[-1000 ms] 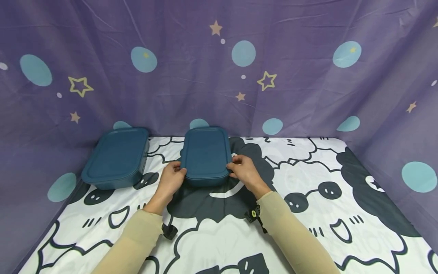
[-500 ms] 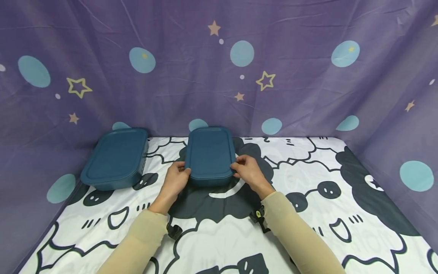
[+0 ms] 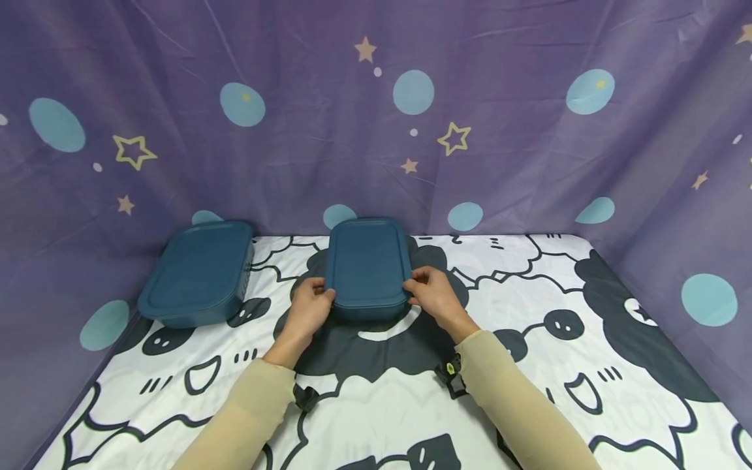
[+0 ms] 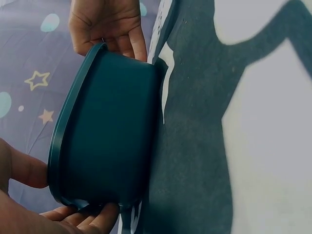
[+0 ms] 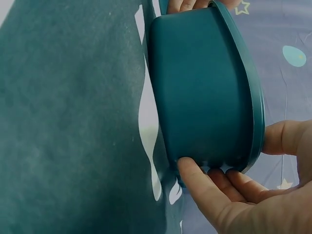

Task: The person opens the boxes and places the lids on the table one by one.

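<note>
A dark blue lidded storage box point(image 3: 369, 264) stands at the back middle of the cloth, lid on. My left hand point(image 3: 310, 303) grips its left side near the front corner. In the left wrist view that thumb point(image 4: 29, 170) presses the lid's rim and the fingers lie along the side wall. From the opposite side my right hand point(image 3: 433, 294) holds the box the same way, its thumb point(image 5: 282, 137) at the rim and its fingers point(image 5: 209, 190) against the wall. The base of the box is right at the cloth.
A larger dark blue lidded box point(image 3: 202, 271) with slotted sides stands at the back left. A purple curtain point(image 3: 376, 130) with stars and dots hangs behind and at both sides. The white cloth point(image 3: 376, 405) carries black-and-white cartoon sheep.
The smaller box has slid a little to the right across the cloth, with both hands moving along on it. The larger box has stayed in place.
</note>
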{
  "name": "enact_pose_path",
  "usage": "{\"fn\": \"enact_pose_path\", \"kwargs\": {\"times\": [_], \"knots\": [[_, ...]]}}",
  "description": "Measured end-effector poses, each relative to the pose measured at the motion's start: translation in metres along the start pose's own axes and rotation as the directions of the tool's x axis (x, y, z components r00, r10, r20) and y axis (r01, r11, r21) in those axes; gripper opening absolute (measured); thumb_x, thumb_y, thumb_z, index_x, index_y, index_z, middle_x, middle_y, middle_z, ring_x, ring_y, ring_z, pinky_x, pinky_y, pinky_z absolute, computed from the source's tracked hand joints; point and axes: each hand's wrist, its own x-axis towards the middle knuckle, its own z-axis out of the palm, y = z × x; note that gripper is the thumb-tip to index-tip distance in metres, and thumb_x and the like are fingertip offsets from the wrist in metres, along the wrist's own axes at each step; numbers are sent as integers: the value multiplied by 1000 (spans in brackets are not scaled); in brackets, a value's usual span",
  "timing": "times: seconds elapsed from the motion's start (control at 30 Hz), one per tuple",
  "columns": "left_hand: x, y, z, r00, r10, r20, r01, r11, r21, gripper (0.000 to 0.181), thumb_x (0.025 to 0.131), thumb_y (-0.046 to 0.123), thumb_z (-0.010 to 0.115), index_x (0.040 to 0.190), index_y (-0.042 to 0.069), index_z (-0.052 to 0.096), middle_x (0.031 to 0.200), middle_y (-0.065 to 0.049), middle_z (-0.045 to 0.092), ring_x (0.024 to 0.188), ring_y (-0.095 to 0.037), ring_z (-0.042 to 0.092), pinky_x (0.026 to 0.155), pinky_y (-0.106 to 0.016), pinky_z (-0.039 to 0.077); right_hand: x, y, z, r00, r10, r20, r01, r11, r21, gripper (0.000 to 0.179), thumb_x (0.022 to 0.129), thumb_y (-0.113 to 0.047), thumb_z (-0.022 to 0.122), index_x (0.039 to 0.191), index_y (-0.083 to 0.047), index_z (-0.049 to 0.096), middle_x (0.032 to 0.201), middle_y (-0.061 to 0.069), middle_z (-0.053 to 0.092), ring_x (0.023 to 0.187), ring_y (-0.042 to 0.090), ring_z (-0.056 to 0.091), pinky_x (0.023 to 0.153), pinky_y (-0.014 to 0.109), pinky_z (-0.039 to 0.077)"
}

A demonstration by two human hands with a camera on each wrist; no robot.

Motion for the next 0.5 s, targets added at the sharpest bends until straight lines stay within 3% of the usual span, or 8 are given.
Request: {"fn": "enact_pose_path", "kwargs": {"times": [0.5], "knots": [[-1, 4, 13, 999, 32, -9, -32, 999, -23, 39, 89, 6, 54, 124, -11, 49, 115, -23, 57, 105, -31, 56, 85, -40, 48, -2, 3, -12, 1000, 11, -18, -12, 999, -39, 34, 88, -9, 56, 118, 7, 53, 108, 19, 54, 91, 24, 61, 81, 41, 54]]}}
